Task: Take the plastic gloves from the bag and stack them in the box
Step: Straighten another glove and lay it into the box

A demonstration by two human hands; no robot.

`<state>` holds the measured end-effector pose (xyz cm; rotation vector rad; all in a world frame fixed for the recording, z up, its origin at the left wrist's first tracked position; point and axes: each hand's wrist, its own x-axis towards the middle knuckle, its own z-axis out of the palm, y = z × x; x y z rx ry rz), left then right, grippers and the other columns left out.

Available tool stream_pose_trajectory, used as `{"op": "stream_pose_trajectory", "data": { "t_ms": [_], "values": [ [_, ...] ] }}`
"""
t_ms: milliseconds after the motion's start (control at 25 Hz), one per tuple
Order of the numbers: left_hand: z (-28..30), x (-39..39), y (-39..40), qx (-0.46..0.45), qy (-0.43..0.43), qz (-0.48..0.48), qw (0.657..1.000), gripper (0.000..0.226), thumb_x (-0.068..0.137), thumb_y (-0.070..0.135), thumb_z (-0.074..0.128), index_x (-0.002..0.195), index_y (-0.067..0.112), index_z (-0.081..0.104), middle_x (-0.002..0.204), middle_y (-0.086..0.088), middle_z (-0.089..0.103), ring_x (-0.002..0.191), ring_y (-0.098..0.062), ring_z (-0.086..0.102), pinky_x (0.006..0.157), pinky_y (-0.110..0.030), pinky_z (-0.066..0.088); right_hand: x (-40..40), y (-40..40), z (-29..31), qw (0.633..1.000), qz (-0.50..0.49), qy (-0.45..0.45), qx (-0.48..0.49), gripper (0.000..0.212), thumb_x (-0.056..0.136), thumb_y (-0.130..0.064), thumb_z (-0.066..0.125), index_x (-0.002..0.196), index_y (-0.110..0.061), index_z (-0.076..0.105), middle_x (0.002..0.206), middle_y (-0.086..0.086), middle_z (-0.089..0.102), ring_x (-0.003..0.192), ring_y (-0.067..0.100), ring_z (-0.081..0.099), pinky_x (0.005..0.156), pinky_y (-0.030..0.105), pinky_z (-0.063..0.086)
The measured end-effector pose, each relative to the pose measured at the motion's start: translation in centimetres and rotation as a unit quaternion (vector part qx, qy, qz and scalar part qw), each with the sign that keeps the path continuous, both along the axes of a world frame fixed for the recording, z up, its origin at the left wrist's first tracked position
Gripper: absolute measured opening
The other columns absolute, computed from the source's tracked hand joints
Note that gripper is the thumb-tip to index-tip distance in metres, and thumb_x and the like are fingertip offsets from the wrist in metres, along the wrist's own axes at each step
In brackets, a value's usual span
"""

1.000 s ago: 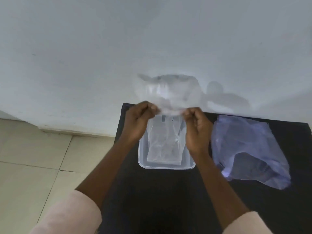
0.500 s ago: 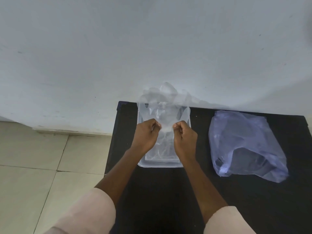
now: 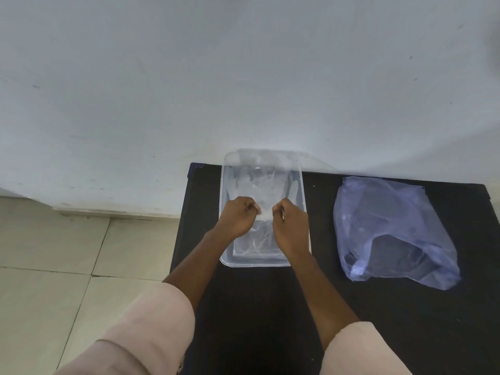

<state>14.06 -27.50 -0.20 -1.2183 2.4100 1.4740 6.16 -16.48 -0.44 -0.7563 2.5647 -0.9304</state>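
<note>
Surface: black matte table, rectangular, its far edge set against a pale blue-grey painted wall bearing a few small dark marks. Floor: cream tiles with thin dark grout lines, a low ledge running along the wall's foot. Item one: clear plastic box, rectangular, rounded corners, thin rigid walls, standing at the table's far left and touching or nearly touching the wall. Item two: plastic glove, thin, crinkled, translucent film, its fingers fanned toward the far end of the box and lying within or just above the walls; which of the two cannot be told. Further flattened film lies on the box floor at the near end. Item three: bag, soft bluish-violet translucent plastic, slumped and creased, lying flat on the table to the right of the box and well apart from it, with dark shapes showing through. Left hand: curled, thumb and fingertips pinching the glove's cuff edge over the middle of the box. Right hand: likewise curled and pinching the same cuff, just beside the left. Sleeves: pale pink cloth, pushed back past the forearms.
</note>
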Motion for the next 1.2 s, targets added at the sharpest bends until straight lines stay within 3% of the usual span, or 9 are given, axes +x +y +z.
{"op": "stream_pose_trajectory", "data": {
  "t_ms": [160,320,440,520,640,800,1040,1200],
  "values": [
    [0.0,-0.1,-0.3,0.009,-0.017,-0.012,1.000,0.030,0.098,0.011,0.042,0.099,0.008,0.071,0.113,-0.008,0.070,0.096,-0.016,0.061,0.083,-0.022,0.042,-0.2,0.0,0.9,0.999,0.028,-0.014,0.040,0.017,0.096,-0.013,0.048,0.089,-0.005,0.062,0.086,0.012,0.069,0.068,0.013,0.054,0.065,0.021,0.040],
    [0.5,0.3,-0.3,-0.032,-0.052,-0.141,0.988,0.028,0.095,0.009,0.046,0.121,0.009,0.057,0.123,-0.011,0.066,0.111,-0.028,0.063,0.095,-0.035,0.049,-0.5,0.4,2.2,0.985,0.122,-0.014,0.117,0.014,0.094,-0.014,0.049,0.105,-0.007,0.054,0.092,0.011,0.066,0.071,0.016,0.053,0.065,0.026,0.039],
    [1.0,0.8,0.2,-0.198,-0.109,-0.281,0.933,0.046,0.090,0.018,0.052,0.134,0.015,0.040,0.116,-0.009,0.069,0.108,-0.029,0.063,0.103,-0.047,0.040,-0.2,1.0,3.4,0.954,0.217,0.055,0.200,0.035,0.091,-0.021,0.056,0.122,-0.012,0.045,0.097,0.009,0.065,0.075,0.021,0.058,0.067,0.031,0.047],
    [1.3,1.0,0.5,-0.282,-0.140,-0.341,0.886,0.051,0.090,0.026,0.053,0.138,0.017,0.040,0.116,-0.006,0.069,0.114,-0.028,0.060,0.110,-0.052,0.028,-0.1,1.5,3.9,0.926,0.272,0.105,0.240,0.044,0.090,-0.024,0.058,0.129,-0.012,0.042,0.105,0.010,0.066,0.088,0.026,0.064,0.084,0.039,0.051],
    [1.5,1.7,0.7,-0.316,-0.194,-0.408,0.835,0.045,0.093,0.034,0.049,0.137,0.022,0.048,0.127,-0.004,0.064,0.125,-0.028,0.051,0.112,-0.057,0.021,-0.3,2.1,4.1,0.886,0.345,0.108,0.291,0.042,0.090,-0.023,0.055,0.130,-0.013,0.045,0.118,0.011,0.064,0.109,0.030,0.059,0.103,0.044,0.040],
    [1.4,2.3,0.8,-0.310,-0.251,-0.434,0.808,0.043,0.096,0.040,0.046,0.136,0.027,0.051,0.136,-0.005,0.057,0.132,-0.029,0.044,0.115,-0.060,0.013,-0.7,2.7,4.1,0.854,0.408,0.075,0.315,0.044,0.093,-0.027,0.050,0.135,-0.017,0.045,0.137,0.008,0.055,0.130,0.029,0.045,0.116,0.051,0.023],
    [1.2,2.7,1.1,-0.330,-0.290,-0.462,0.770,0.047,0.096,0.048,0.046,0.137,0.025,0.052,0.144,-0.008,0.051,0.139,-0.033,0.037,0.115,-0.063,0.005,-1.3,3.3,3.8,0.789,0.477,0.127,0.366,0.046,0.096,-0.028,0.046,0.142,-0.025,0.041,0.155,0.005,0.035,0.148,0.032,0.013,0.117,0.057,-0.004],
    [1.0,2.9,1.2,-0.329,-0.302,-0.478,0.757,0.049,0.095,0.050,0.046,0.137,0.024,0.051,0.148,-0.009,0.047,0.141,-0.034,0.034,0.115,-0.065,0.001,-2.0,3.4,3.6,0.732,0.522,0.156,0.410,0.048,0.096,-0.029,0.049,0.143,-0.029,0.040,0.158,0.003,0.031,0.149,0.034,0.005,0.112,0.060,-0.016]
  ]
}}
